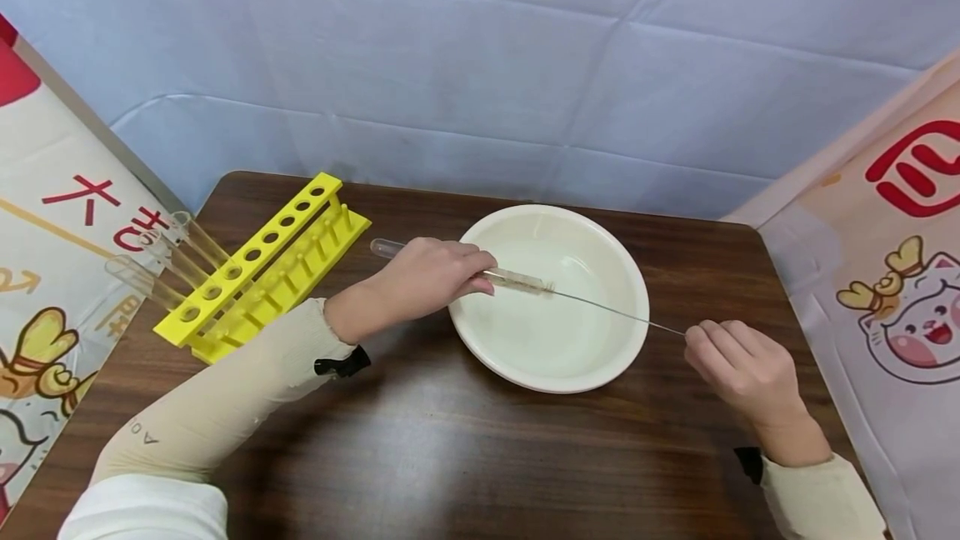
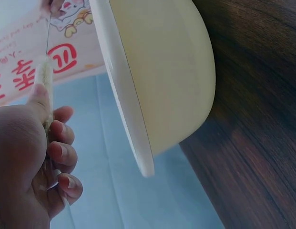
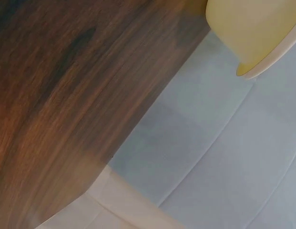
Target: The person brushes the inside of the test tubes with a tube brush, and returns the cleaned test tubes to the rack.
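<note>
My left hand (image 1: 425, 277) grips a clear test tube (image 1: 386, 248) above the left part of a white basin (image 1: 633, 315). The tube's rounded end sticks out on the left and its mouth faces right. Bristles of a test tube brush (image 1: 528, 281) show inside the tube, and a few poke out at the mouth. From there the brush's thin wire runs right, over the basin's rim, to my right hand (image 1: 742, 369), which pinches its end. In the left wrist view, the fingers of my left hand (image 2: 62, 148) curl round the tube. The right wrist view does not show the right hand.
A yellow test tube rack (image 1: 258, 273) stands at the left on the dark wooden table (image 1: 450, 457). Several clear test tubes (image 1: 198, 240) lean in its near-left holes. Pale blue cloth (image 1: 487, 90) hangs behind, and printed panels (image 1: 900, 273) flank the table.
</note>
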A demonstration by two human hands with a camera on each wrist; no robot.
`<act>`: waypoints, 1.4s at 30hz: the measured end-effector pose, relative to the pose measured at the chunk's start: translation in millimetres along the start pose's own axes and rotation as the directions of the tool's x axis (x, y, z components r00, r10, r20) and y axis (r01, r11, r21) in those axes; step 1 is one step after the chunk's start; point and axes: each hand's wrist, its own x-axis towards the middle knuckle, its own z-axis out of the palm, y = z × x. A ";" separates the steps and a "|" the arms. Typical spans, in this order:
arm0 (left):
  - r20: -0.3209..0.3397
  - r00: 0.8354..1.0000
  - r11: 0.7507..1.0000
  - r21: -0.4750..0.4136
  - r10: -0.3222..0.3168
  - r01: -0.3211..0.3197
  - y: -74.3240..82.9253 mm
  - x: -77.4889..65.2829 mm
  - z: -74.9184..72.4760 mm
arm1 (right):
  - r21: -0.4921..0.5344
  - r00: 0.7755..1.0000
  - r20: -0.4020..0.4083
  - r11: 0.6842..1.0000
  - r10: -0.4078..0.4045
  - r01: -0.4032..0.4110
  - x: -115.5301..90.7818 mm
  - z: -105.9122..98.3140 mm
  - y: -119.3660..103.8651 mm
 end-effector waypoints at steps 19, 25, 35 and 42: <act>0.034 0.995 0.996 0.003 -0.090 0.090 -27.6 -17.4 -3.0 | 0.268 0.836 0.436 0.839 0.333 -0.474 -21.7 -28.0 1.9; -0.012 0.999 0.999 0.007 -0.051 0.051 -28.1 -18.0 -3.2 | 0.377 0.648 0.609 0.552 0.457 -0.744 -20.5 -41.0 2.6; -0.053 0.999 1.000 0.023 -0.009 0.010 -26.1 -17.1 -2.2 | 0.524 0.491 0.816 -0.030 0.306 -0.851 -14.9 -47.2 13.9; -0.067 0.998 1.000 0.025 0.016 -0.014 -26.7 -17.2 -1.5 | 0.489 0.507 0.857 -0.457 0.094 -0.743 -17.4 -44.5 22.1</act>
